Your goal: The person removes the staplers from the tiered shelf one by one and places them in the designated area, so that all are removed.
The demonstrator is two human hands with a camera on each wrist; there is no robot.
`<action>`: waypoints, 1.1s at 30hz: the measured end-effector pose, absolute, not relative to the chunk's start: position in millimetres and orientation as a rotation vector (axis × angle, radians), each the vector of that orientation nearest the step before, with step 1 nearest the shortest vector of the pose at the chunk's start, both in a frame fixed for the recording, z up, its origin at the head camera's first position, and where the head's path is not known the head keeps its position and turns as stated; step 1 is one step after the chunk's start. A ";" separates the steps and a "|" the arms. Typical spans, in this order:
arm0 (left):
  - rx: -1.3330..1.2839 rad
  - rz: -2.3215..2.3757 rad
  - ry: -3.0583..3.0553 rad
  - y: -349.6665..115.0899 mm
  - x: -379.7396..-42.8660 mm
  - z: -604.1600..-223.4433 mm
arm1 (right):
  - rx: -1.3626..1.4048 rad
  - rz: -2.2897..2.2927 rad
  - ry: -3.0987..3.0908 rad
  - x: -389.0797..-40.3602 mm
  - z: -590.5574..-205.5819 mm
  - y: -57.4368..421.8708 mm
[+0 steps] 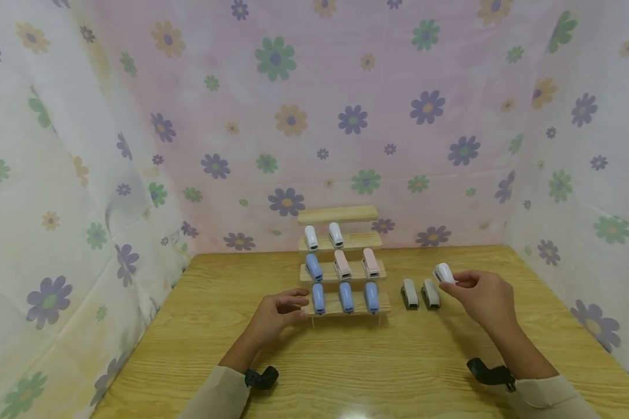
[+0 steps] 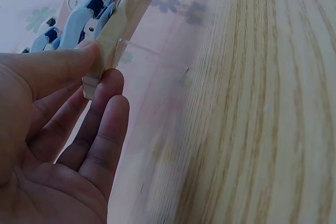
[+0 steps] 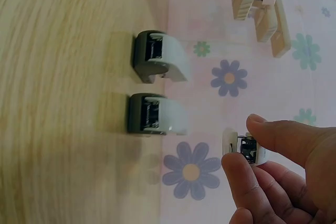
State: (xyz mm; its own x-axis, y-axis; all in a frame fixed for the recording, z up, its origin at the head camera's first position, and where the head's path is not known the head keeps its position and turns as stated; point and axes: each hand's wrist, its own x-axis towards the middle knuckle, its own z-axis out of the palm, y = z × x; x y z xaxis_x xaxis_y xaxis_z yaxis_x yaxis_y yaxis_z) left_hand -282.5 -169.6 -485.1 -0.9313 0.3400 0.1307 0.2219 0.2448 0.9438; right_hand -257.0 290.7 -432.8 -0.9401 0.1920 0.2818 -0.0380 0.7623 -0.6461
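My right hand pinches a white mini stapler between thumb and fingers, above the table at the right. Below and left of it, two grey mini staplers stand side by side on the table. My left hand grips the left end of the lowest step of a wooden tiered stand, thumb on top. Three blue staplers line that step. One blue stapler and two pink staplers sit on the second step, and two white staplers on the third.
The wood-grain table reaches to a flowered cloth backdrop, with cloth walls on the left and right too. Clear supports hold up the stand's steps. A black strap mount is on each wrist.
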 end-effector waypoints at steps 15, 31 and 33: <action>0.549 1.785 2.393 -171.5 -284.6 -488.3 | -0.214 1.063 -2.741 -266.2 -455.9 308.1; 0.550 1.788 2.384 -171.3 -283.8 -485.9 | -0.255 1.009 -2.858 -268.9 -461.7 320.6; 0.551 1.792 2.383 -171.6 -283.3 -486.1 | -0.250 1.003 -2.864 -269.4 -462.1 321.2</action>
